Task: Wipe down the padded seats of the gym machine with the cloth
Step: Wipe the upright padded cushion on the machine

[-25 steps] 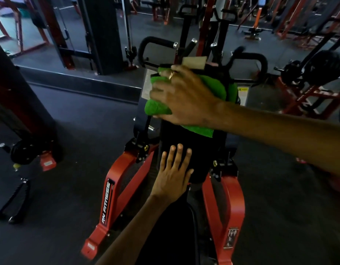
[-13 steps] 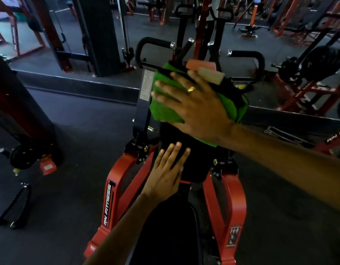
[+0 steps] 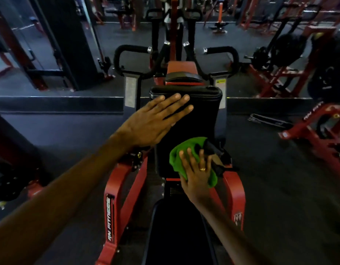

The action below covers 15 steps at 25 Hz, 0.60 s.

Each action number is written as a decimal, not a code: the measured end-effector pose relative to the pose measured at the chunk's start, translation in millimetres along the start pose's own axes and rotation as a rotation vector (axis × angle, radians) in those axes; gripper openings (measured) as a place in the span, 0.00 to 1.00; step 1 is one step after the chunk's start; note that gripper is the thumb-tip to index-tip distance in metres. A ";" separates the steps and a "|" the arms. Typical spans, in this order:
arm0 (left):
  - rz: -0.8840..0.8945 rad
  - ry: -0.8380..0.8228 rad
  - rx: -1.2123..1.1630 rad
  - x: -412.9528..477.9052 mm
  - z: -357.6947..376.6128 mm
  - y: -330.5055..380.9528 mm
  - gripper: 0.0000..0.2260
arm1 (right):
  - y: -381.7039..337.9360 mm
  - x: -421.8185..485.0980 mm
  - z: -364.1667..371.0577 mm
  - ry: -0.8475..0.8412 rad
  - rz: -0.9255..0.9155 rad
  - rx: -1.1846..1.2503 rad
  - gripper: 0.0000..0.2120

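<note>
Green cloth (image 3: 176, 155) moved down the tall upright pad (image 3: 196, 121), right hand (image 3: 196, 173) pressing it, fingers straight, left hand (image 3: 152, 121) flat above

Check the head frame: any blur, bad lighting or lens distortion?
Head view: dim, bluish light, so the black pad shows little surface detail; wide-angle stretch toward the edges, racks leaning; left hand fairly sharp, right hand and green cloth slightly soft; no obvious glare.
</note>
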<state>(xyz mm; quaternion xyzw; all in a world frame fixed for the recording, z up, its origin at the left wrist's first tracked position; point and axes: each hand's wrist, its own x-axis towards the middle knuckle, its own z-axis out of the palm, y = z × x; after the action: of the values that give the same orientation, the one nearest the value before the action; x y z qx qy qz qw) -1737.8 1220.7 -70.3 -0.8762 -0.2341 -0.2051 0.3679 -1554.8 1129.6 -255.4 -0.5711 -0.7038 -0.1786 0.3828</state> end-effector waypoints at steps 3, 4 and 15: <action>0.112 0.076 0.054 1.0 7.7 -14.3 0.24 | -28.1 5.8 9.7 0.024 -0.089 -0.127 0.37; 0.118 0.094 0.053 1.7 10.2 -15.3 0.24 | -40.9 16.6 14.3 0.020 -0.157 -0.169 0.35; 0.160 0.184 0.002 3.6 14.3 -18.5 0.23 | -55.4 10.2 26.5 -0.265 -0.528 -0.422 0.26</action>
<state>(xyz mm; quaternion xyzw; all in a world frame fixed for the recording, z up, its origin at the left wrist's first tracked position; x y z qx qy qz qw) -1742.6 1243.7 -67.5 -0.8691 -0.1286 -0.2544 0.4041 -1616.4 1138.9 -254.6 -0.4542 -0.8182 -0.3372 0.1025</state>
